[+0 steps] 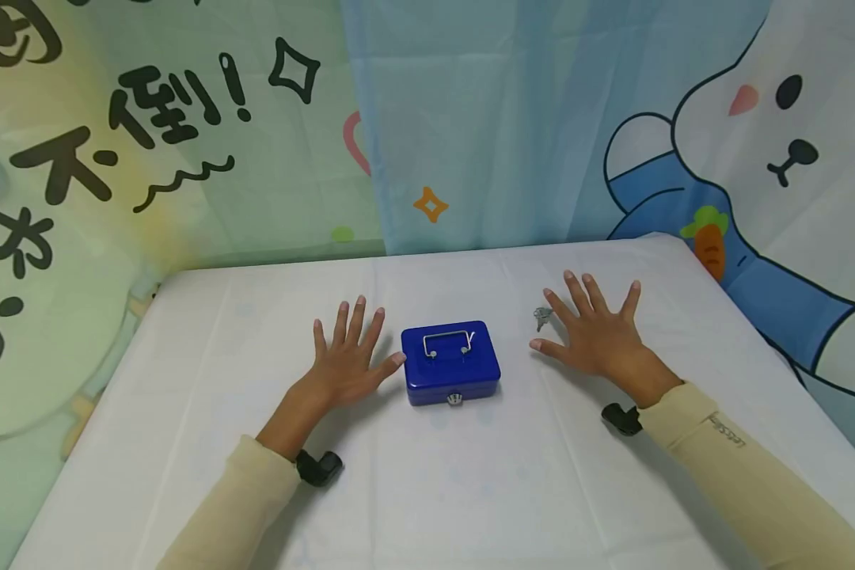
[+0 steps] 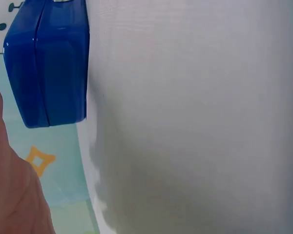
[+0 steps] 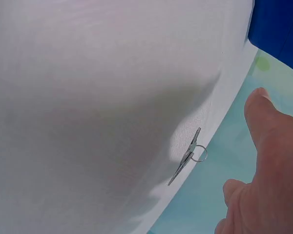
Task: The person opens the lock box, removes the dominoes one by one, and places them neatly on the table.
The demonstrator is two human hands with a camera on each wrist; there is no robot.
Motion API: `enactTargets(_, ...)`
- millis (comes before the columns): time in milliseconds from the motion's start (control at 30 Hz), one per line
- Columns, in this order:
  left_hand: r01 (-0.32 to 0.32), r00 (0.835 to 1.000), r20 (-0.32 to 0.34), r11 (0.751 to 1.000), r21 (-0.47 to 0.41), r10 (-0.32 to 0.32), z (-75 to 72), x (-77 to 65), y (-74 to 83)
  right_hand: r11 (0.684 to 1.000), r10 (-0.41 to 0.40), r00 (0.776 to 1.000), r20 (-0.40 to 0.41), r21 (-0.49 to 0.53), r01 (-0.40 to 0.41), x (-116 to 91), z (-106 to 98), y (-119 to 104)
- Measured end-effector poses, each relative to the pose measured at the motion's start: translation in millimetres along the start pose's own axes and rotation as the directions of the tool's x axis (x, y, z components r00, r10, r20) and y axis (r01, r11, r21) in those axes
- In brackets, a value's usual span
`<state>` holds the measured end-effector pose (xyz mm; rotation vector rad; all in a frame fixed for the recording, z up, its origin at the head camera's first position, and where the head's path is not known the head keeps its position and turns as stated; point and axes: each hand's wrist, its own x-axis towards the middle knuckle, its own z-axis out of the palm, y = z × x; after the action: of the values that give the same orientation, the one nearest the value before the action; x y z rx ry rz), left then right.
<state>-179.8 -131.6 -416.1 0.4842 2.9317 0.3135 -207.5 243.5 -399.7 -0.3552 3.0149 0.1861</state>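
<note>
A blue metal cash box [image 1: 450, 364] with a wire handle on its lid and a lock at the front sits closed on the white table. My left hand [image 1: 349, 368] is spread flat at its left, the thumb tip right at the box's edge. To the right, my right hand [image 1: 598, 332] is spread with straight fingers, palm down. Beside its fingers lie small silver keys [image 1: 542, 317] on a ring, also seen as keys [image 3: 185, 158] in the right wrist view. Neither hand holds anything. The left wrist view shows the side of the box [image 2: 58, 68].
A white cloth covers the table [image 1: 470, 491]. Behind it hangs a printed curtain [image 1: 499, 127] with a cartoon animal and lettering. Each wrist carries a black camera, one being the left camera [image 1: 319, 469].
</note>
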Motion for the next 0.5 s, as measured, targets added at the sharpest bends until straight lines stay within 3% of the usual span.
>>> enactTargets(333, -0.075, 0.997, 0.015, 0.997, 0.0, 0.075, 1.6, 2.2, 7.5, 0.999, -0.025, 0.997, 0.071, 0.041, 0.022, 4.3, 1.8, 3.2)
enactTargets(500, -0.14, 0.99, 0.005, 0.989, -0.056, 0.141, 0.6, 1.7, 11.1, 0.998, -0.031, 0.997, 0.073, 0.065, 0.026, 6.4, 0.6, 0.6)
